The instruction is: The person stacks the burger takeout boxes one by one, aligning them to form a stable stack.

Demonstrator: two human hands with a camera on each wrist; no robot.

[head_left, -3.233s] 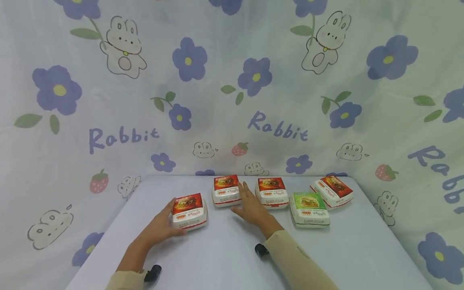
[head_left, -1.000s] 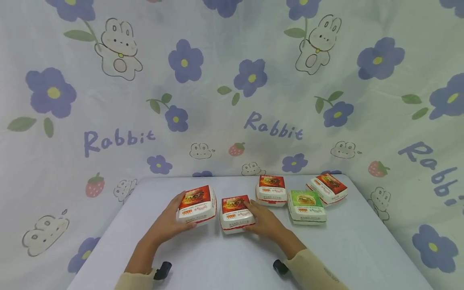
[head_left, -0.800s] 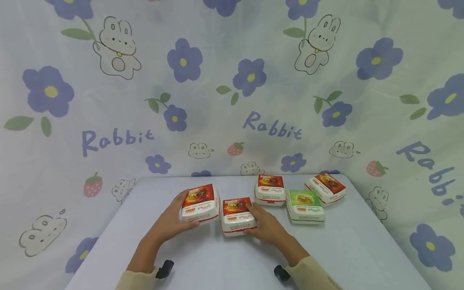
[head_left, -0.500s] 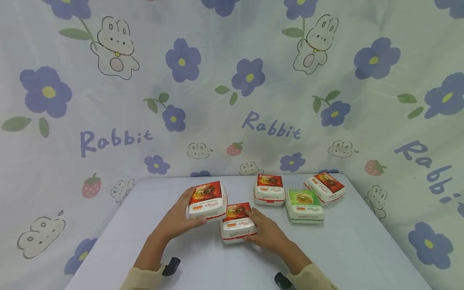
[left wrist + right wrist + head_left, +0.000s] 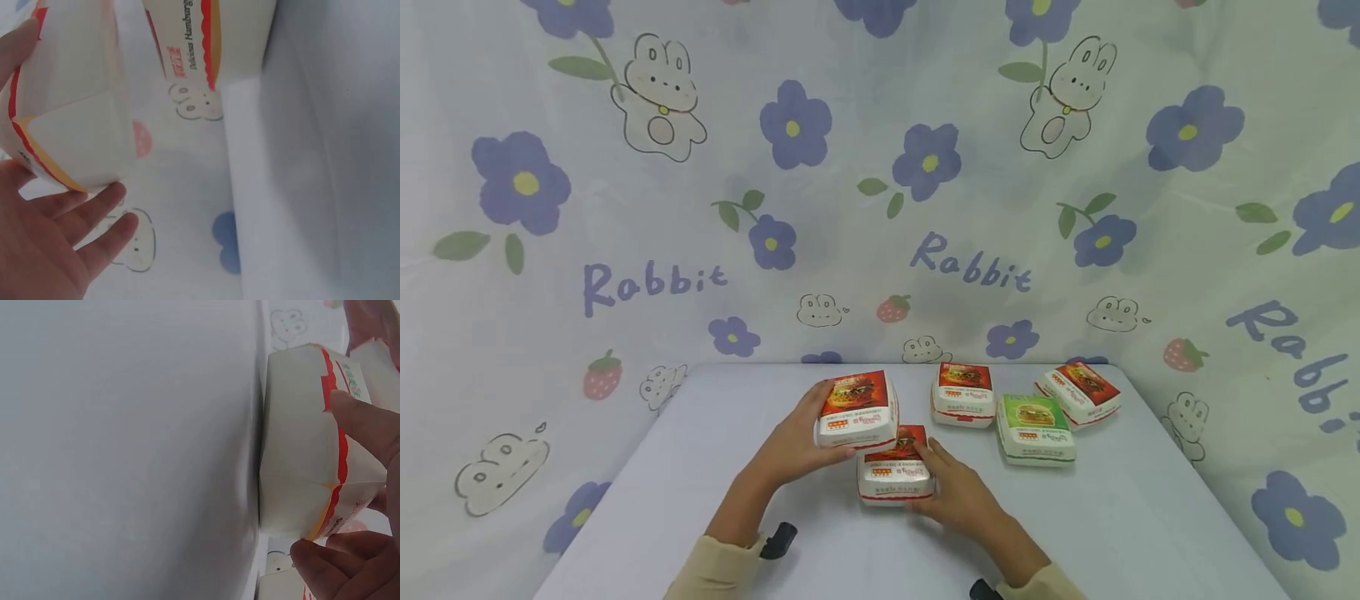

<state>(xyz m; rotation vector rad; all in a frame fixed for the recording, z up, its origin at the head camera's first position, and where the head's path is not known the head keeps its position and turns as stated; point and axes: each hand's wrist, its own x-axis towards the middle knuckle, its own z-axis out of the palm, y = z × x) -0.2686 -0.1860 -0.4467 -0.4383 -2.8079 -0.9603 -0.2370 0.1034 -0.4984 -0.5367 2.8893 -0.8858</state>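
Observation:
My left hand (image 5: 797, 440) grips a red-topped hamburger box (image 5: 859, 408) by its left side, thumb at the front and fingers behind. In the left wrist view this box (image 5: 69, 112) is raised and shows its white underside. Below and slightly right of it, a second red-topped hamburger box (image 5: 895, 483) rests on the table, its top partly covered by the raised one. My right hand (image 5: 958, 496) holds that lower box from its right side. The right wrist view shows the lower box (image 5: 306, 444) on the white surface, thumb and fingers on opposite sides.
A red-topped hamburger box (image 5: 964, 396) stands behind my right hand. Farther right are a green-topped box (image 5: 1036, 429) and another red-topped box (image 5: 1078, 392), set at an angle. A printed rabbit-and-flower curtain (image 5: 850, 208) hangs behind the white table (image 5: 1120, 517).
My left hand has lifted its box and carried it right, over the lower one. My right hand has taken hold of the lower box and drawn it toward me from the back row.

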